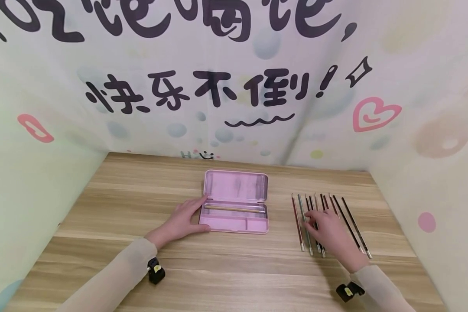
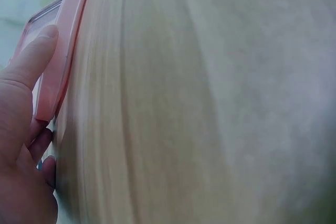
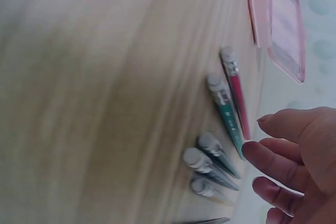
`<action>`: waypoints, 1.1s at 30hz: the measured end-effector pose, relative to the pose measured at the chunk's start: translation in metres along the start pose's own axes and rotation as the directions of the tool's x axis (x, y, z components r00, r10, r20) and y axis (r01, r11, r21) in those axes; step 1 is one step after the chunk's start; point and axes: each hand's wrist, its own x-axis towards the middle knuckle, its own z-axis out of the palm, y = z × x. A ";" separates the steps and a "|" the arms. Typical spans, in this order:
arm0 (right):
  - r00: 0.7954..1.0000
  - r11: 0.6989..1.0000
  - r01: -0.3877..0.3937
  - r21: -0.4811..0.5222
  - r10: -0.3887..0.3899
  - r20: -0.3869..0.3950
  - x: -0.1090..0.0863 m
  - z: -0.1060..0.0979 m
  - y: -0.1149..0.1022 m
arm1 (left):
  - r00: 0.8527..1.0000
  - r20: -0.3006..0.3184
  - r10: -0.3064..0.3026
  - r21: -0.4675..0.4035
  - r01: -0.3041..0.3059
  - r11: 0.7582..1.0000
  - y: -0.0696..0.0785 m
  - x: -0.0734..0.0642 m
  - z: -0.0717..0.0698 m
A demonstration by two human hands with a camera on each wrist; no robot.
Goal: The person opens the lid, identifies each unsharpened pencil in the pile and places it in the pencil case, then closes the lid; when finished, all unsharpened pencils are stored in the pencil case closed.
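A pink metal pencil case [image 1: 224,224] lies with its lid [image 1: 234,184] raised at the back. One yellowish pencil [image 1: 234,209] lies lengthwise in its rear compartment. My left hand [image 1: 183,219] holds the case's left end, thumb on the front wall and fingers toward the hinge. To the right is a row of several pencils with eraser ends. My right hand [image 1: 331,232] hovers over them, thumb and fingers apart, nothing held. Its fingertips are nearest the green pencil [image 3: 227,114]; a red pencil [image 3: 239,98] lies beside that one. Some dark pencils are partly hidden under the hand.
A wood-grain table [image 1: 234,268] carries everything. Behind it hangs a printed white curtain [image 1: 160,134] with black lettering, and pale side walls close in left and right. Two black pencils [image 1: 356,227] lie at the row's right end.
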 end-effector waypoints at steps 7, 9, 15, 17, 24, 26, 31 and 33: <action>1.000 1.000 -0.026 0.016 0.026 0.016 -0.003 0.006 0.000 | 1.000 -0.001 0.005 -0.005 -0.005 1.000 0.001 0.000 -0.001; 1.000 1.000 -0.017 0.001 0.017 0.002 -0.003 0.009 0.001 | 1.000 -0.003 0.004 -0.004 -0.005 1.000 0.001 0.000 -0.001; 1.000 1.000 -0.001 -0.031 0.000 -0.024 -0.002 0.011 -0.001 | 1.000 -0.003 0.004 0.000 -0.004 1.000 0.001 0.000 -0.001; 1.000 0.999 -0.002 -0.035 0.001 -0.023 -0.001 0.010 -0.002 | 1.000 -0.002 0.001 -0.001 -0.001 1.000 0.001 0.000 -0.001; 0.999 0.999 0.000 -0.051 -0.002 -0.034 0.001 0.009 -0.006 | 1.000 0.000 -0.006 -0.004 0.006 1.000 0.002 0.000 -0.001; 1.000 0.998 -0.006 -0.061 0.004 -0.030 0.002 0.009 -0.007 | 1.000 0.001 -0.008 -0.003 0.008 1.000 0.003 0.000 -0.001; 0.999 0.996 -0.052 -0.074 0.052 0.004 0.003 0.009 -0.010 | 1.000 -0.001 -0.007 -0.003 0.007 1.000 0.003 0.000 -0.001; 0.996 0.994 -0.080 -0.070 0.082 0.027 0.004 0.008 -0.013 | 1.000 0.000 -0.007 -0.002 0.007 1.000 0.003 0.000 -0.001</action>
